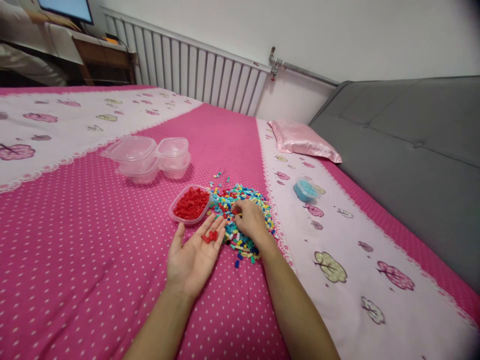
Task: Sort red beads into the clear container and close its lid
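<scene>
My left hand (195, 260) is palm up with its fingers stretched out, and a few small red plastic bricks (210, 237) lie loose on the fingers. Over a heap of mixed-colour small bricks (243, 245), my right hand (249, 218) is bent with thumb and fingers pinched together. Red shows near its fingertips, but what they hold I cannot make out. Just beyond my left fingertips stands a clear plastic tub (171, 212) filled with red bricks (192, 203). It touches or nearly touches the heap's left edge.
Clear lidded tubs (138, 152) are stacked at the back left. On the right, a tub of light blue bricks (306, 190) rests on the bedspread (93, 240). A pink pillow (302, 140) lies by the grey headboard (405, 150). Another person's arm (56, 20) is at a desk.
</scene>
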{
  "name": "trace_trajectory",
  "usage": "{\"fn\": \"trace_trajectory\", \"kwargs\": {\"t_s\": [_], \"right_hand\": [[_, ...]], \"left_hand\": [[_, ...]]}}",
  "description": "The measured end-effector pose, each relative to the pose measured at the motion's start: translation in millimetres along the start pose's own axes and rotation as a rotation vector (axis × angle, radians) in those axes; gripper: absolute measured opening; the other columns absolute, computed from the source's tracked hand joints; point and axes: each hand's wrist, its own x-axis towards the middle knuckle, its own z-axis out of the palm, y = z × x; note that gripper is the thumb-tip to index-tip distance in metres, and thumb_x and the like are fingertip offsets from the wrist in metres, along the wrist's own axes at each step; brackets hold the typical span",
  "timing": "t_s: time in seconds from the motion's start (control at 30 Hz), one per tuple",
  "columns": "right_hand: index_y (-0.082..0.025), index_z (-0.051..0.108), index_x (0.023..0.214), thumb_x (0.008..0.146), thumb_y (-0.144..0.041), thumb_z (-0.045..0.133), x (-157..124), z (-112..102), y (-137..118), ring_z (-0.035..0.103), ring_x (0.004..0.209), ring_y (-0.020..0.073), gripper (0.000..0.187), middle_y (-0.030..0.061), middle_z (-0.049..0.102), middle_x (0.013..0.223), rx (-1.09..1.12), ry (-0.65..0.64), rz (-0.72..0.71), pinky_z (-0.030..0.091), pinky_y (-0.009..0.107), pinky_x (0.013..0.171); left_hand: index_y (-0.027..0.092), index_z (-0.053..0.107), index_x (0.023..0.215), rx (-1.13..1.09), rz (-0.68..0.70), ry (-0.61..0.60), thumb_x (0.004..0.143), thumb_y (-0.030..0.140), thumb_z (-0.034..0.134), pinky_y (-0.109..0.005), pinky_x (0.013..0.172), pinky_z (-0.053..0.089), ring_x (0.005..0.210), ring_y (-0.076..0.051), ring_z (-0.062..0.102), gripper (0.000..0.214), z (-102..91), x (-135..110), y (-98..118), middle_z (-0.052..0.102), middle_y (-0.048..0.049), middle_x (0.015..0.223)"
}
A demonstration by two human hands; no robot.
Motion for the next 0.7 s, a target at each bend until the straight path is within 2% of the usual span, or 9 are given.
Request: {"fn": "trace_trajectory", "kwargs": {"t_s": [0.27, 0.47, 0.6, 0.7], "right_hand": [[-0.021, 0.067, 0.084, 0.074, -0.008, 0.05, 2, -9, 6, 0.06, 0.086, 0.0154, 0.023, 0.0006, 0.068, 0.089, 0.205, 0.122, 0.06, 0.043, 0.026, 0.083], [-0.022, 0.068, 0.086, 0.075, -0.011, 0.053, 4, -9, 13, 0.063, 0.08, 0.0147, 0.021, -0.0008, 0.07, 0.083, 0.29, 0.136, 0.141, 0.047, 0.026, 0.079], [-0.02, 0.068, 0.087, 0.075, -0.012, 0.055, 3, -15, 9, 0.064, 0.077, 0.0134, 0.019, -0.0008, 0.07, 0.082, 0.451, 0.168, 0.105, 0.048, 0.025, 0.076], [-0.017, 0.067, 0.086, 0.074, -0.011, 0.056, -2, -26, -4, 0.065, 0.074, 0.0125, 0.017, 0.0007, 0.069, 0.081, 0.627, 0.13, 0.026, 0.05, 0.024, 0.073]], "left_hand": [[0.002, 0.025, 0.141, -0.041, -0.01, 0.014, 0.083, 0.041, 0.045, -0.037, 0.098, 0.045, 0.126, -0.031, 0.039, 0.072, 1.3, 0, 1, 0.041, -0.0271, 0.136], [0.005, 0.024, 0.142, -0.057, -0.021, 0.026, 0.084, 0.041, 0.045, -0.037, 0.097, 0.046, 0.125, -0.03, 0.041, 0.071, 2.5, -1, 1, 0.04, -0.0252, 0.137], [0.003, 0.025, 0.14, -0.037, -0.015, 0.016, 0.083, 0.042, 0.046, -0.036, 0.098, 0.045, 0.125, -0.031, 0.041, 0.072, 2.0, -1, 1, 0.042, -0.0261, 0.136], [0.002, 0.026, 0.14, -0.036, -0.014, 0.009, 0.084, 0.042, 0.045, -0.037, 0.098, 0.045, 0.125, -0.031, 0.041, 0.072, 1.2, 0, 1, 0.043, -0.0266, 0.135]]}}
